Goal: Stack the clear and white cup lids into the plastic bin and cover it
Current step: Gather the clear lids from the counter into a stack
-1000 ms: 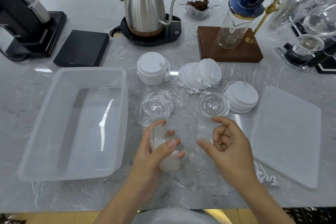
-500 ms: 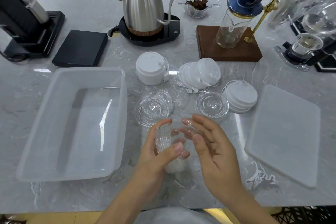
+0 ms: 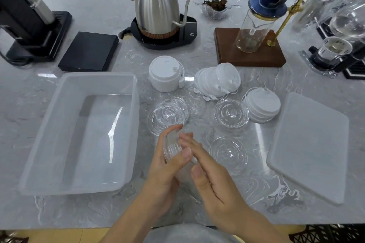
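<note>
My left hand [image 3: 167, 171] grips a stack of clear lids [image 3: 172, 147] held on edge above the counter. My right hand [image 3: 213, 179] presses flat against the stack's right side, fingers straight. The plastic bin [image 3: 59, 104] stands at the left with nothing in it. Its flat lid [image 3: 308, 144] lies at the right. Loose clear lids lie on the counter: an overlapping group [image 3: 167, 116], one [image 3: 231, 113] further right, another [image 3: 229, 154] near my right hand. White lids stand in three stacks: upright [image 3: 166, 74], leaning [image 3: 217, 80], low [image 3: 262, 105].
A steel kettle [image 3: 156, 12] on its base, a black scale [image 3: 88, 51], a dark grinder [image 3: 25, 21], a wooden-based dripper stand [image 3: 250, 49], a glass dish [image 3: 216, 4] and glassware [image 3: 333, 49] line the back of the marble counter [image 3: 79, 213].
My right hand has moved left, from open and apart beside the stack to pressed against its right side. The left hand stayed where it was with the lids.
</note>
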The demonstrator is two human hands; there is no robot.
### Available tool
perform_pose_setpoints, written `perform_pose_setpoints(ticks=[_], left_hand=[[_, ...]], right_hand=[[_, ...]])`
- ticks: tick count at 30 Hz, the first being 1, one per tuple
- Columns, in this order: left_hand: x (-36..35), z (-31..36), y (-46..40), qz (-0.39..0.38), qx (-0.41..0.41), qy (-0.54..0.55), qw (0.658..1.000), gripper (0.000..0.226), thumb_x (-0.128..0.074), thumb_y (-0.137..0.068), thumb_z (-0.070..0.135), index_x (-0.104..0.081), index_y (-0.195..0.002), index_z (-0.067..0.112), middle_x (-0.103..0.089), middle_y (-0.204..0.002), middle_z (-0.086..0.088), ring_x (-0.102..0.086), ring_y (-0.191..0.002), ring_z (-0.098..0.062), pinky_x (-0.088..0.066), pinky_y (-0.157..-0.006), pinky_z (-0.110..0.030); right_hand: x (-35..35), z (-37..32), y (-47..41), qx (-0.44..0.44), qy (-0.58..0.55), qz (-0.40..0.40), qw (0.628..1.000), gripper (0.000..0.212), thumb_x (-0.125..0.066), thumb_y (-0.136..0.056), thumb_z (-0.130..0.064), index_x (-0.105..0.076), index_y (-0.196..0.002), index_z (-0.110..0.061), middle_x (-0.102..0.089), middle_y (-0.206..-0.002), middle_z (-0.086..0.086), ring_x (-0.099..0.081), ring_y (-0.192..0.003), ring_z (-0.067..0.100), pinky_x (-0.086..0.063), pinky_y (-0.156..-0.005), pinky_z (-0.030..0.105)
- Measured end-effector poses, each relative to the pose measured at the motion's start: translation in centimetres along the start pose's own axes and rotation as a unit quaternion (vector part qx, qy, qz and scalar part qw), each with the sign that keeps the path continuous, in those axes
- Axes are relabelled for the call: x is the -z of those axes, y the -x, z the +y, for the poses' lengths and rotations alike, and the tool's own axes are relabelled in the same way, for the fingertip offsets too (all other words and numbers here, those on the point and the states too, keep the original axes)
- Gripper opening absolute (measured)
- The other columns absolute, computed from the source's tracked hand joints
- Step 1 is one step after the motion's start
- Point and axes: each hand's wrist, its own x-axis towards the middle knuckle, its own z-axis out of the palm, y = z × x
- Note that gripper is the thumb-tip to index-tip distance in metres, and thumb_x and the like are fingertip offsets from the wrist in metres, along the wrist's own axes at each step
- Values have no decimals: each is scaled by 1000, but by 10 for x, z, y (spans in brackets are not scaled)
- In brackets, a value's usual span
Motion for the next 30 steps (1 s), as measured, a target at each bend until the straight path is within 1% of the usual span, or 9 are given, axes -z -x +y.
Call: perform_pose_setpoints(ticks=[2,6,8,11,13,17,23,27,30], left_hand=[[1,0,-1,-2,4,-1,1000,94,-98,-49,48,-57,-133,33,-67,-136,-6,-64,-124,-39,-54,-98,-55],[2,0,-1,-2,14,5,1000,97,-97,-46,48,-58,-133,30,-70,-130,-9,-69,-117,-36,-61,-83,-41],[4,-2,-2,1,17,19,1000,88,-94,-51,40,-59,-131,27,-71,-124,-11,-69,-112,-34,-61,-79,-40],[7,-4,-2,0,14,58,998,66,-79,-60,28,-63,-124,25,-68,-114,-13,-67,-101,-30,-59,-77,-42],[8,-4,-1,-5,5,75,997,63,-76,-61,23,-64,-123,24,-66,-111,-15,-65,-98,-31,-59,-76,-45],[7,-2,-1,-11,6,125,992,65,-76,-60,15,-62,-123,20,-62,-108,-17,-65,-90,-34,-57,-69,-50],[6,-1,0,-11,19,116,993,78,-91,-52,19,-61,-123,19,-64,-106,-17,-67,-87,-31,-58,-70,-51],[8,-1,0,-6,21,107,994,68,-87,-56,19,-64,-120,22,-65,-109,-17,-67,-89,-31,-59,-71,-52],[8,-1,0,-1,23,89,996,75,-95,-51,25,-66,-120,23,-66,-110,-17,-69,-89,-31,-59,-73,-53]], right_hand=[[0,1,0,5,15,-17,1000,51,-31,-105,-42,-34,-151,-20,-35,-160,-8,-31,-148,9,-26,-117,21],[3,1,-1,10,47,-50,998,51,-30,-105,-41,-28,-154,-26,-34,-160,-10,-32,-146,6,-28,-115,20],[6,1,-2,16,56,-43,997,48,-30,-105,-42,-38,-149,-24,-42,-155,-9,-38,-144,9,-33,-114,24],[14,4,-5,34,85,11,996,41,-35,-105,-36,-63,-124,-12,-60,-137,-4,-53,-132,12,-40,-108,28],[22,8,-6,33,112,64,991,31,-45,-102,-28,-69,-108,-11,-67,-122,-5,-62,-116,9,-46,-99,27],[46,22,-2,-16,163,151,975,28,-51,-97,-35,-68,-94,-14,-70,-95,-8,-66,-94,8,-50,-84,26],[69,43,7,-94,236,204,945,36,-54,-94,-44,-60,-76,-12,-62,-69,0,-57,-66,18,-44,-63,30],[73,50,8,-106,278,202,933,41,-48,-92,-46,-55,-74,-10,-55,-70,1,-54,-68,23,-42,-61,34],[73,52,9,-97,304,214,923,30,-60,-96,-38,-56,-77,-14,-56,-79,-2,-53,-79,22,-47,-71,39]])
